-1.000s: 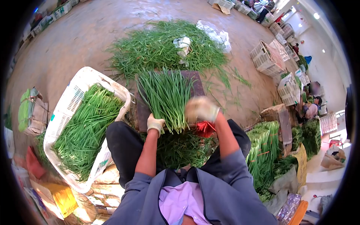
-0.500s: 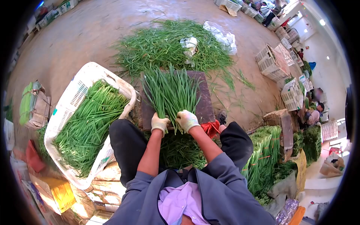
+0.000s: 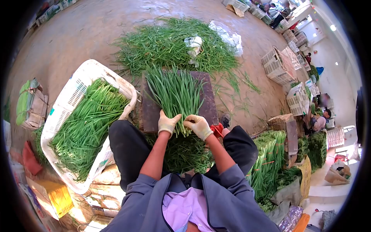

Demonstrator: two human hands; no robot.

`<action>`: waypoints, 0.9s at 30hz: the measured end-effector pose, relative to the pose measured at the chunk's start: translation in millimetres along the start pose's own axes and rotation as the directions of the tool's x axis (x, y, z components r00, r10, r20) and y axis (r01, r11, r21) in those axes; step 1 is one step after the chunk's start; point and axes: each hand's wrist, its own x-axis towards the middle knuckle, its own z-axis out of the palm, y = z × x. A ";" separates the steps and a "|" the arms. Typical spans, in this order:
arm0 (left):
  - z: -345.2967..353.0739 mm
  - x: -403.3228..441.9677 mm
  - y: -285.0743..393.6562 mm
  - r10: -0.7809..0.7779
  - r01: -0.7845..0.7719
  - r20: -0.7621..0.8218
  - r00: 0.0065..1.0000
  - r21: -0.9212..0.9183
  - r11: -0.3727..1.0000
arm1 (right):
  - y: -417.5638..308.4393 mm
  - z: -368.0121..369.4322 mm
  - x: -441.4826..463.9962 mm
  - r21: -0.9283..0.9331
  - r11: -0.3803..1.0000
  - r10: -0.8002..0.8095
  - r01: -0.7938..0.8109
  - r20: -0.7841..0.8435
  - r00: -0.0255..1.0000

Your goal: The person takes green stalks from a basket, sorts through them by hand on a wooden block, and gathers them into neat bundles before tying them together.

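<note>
A bunch of long green stalks (image 3: 176, 91) lies on a dark board (image 3: 208, 100) in front of me, leaf ends pointing away. Both hands wear pale gloves. My left hand (image 3: 168, 123) is wrapped round the left side of the stalk ends, thumb towards the middle. On the right side of the same ends is my right hand (image 3: 198, 125), its thumb and fingers pinched together at the bunch's edge. Something red (image 3: 217, 129) hangs by the board's right corner, behind my right wrist.
A white crate (image 3: 52, 127) of green stalks stands at the left. Loose greens (image 3: 154, 46) are heaped on the floor beyond the board. Tied bunches (image 3: 268, 162) stand at the right. Another person (image 3: 319, 121) sits farther right, near more crates (image 3: 276, 67).
My right hand, blurred beside the bunch a second ago, has come to the stalk ends. My left hand has shifted slightly and its thumb now stands apart across the stalks.
</note>
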 end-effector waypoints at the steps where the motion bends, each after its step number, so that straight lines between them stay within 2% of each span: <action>1: 5.2 8.6 -14.0 0.048 -0.046 0.043 0.998 -0.054 0.997 | 0.6 1.4 -2.6 -0.001 1.000 0.001 -0.001 0.001 1.000; 3: -0.3 4.8 -3.2 0.000 0.004 0.074 0.997 -0.063 0.998 | -8.2 4.4 -10.3 0.155 0.985 0.067 -0.076 0.059 0.996; 4: -3.1 3.3 2.7 -0.045 0.052 0.106 0.993 -0.068 0.996 | -11.3 5.1 -13.5 0.154 0.985 0.068 -0.076 0.060 0.996; 6: -4.5 0.2 0.1 -0.036 0.050 0.110 0.993 -0.133 0.990 | -17.7 4.9 -18.8 0.213 0.970 0.101 -0.116 0.078 0.992; 8: -9.5 -3.8 0.1 -0.168 0.248 0.201 0.965 -0.493 0.834 | -30.8 2.1 -25.0 0.235 0.965 0.106 -0.119 0.067 0.992; 10: -10.7 -1.9 -2.7 -0.163 0.247 0.203 0.965 -0.515 0.821 | -55.3 -3.5 -36.7 0.021 0.956 0.264 -0.292 0.371 0.891; 12: -18.4 -6.5 7.3 -0.219 0.298 0.219 0.951 -0.458 0.838 | -74.0 -5.0 -40.0 -0.207 0.958 0.284 -0.199 0.581 0.763; 14: -18.6 -4.8 3.4 -0.245 0.331 0.234 0.941 -0.478 0.814 | -96.8 -32.9 -32.4 -0.223 0.975 0.099 0.005 0.451 0.887; 15: -22.6 -7.8 8.7 -0.267 0.365 0.261 0.928 -0.483 0.796 | -75.9 -55.9 -11.3 -0.144 0.989 -0.025 0.043 0.125 0.992; 16: -24.2 -9.0 13.2 -0.284 0.395 0.288 0.915 -0.491 0.776 | -50.9 -73.4 7.4 -0.086 0.990 -0.128 0.112 -0.223 0.966; 17: -25.1 -9.2 13.9 -0.289 0.387 0.270 0.918 -0.465 0.796 | -48.3 -76.3 9.6 -0.605 0.794 -0.377 0.065 -0.405 0.833; 18: -26.0 -5.9 9.4 -0.282 0.380 0.268 0.921 -0.462 0.801 | -45.2 -74.8 12.2 -0.905 0.395 -0.654 -0.158 -0.398 0.644; 19: -24.6 0.6 5.9 -0.241 0.350 0.276 0.930 -0.476 0.806 | -34.7 -61.4 8.7 -0.755 0.648 -0.557 0.105 -0.375 0.741; 20: -23.2 1.6 0.4 -0.212 0.332 0.284 0.935 -0.493 0.804 | -27.0 -44.8 3.3 -0.656 0.731 -0.437 0.188 -0.238 0.867; 21: -26.9 1.5 4.3 -0.285 0.411 0.319 0.904 -0.466 0.784 | -22.0 -22.9 -6.7 -0.674 0.724 -0.295 0.147 -0.110 0.949; 22: -26.5 -0.3 6.4 -0.306 0.431 0.316 0.898 -0.498 0.752 | -12.6 -0.2 -13.5 -0.670 0.721 -0.275 0.176 -0.044 0.961; 23: -25.2 3.4 1.3 -0.274 0.430 0.354 0.894 -0.512 0.743 | -9.1 20.0 -19.1 -0.611 0.785 -0.178 0.097 -0.073 0.981; 24: -26.2 4.7 -1.9 -0.243 0.430 0.388 0.889 -0.524 0.735 | -4.8 33.7 -21.4 -0.663 0.746 -0.169 0.064 -0.096 0.981; 27: -28.8 4.4 -7.4 -0.240 0.424 0.380 0.894 -0.539 0.727 | -1.7 58.3 -22.5 -0.611 0.784 -0.246 0.109 -0.145 0.958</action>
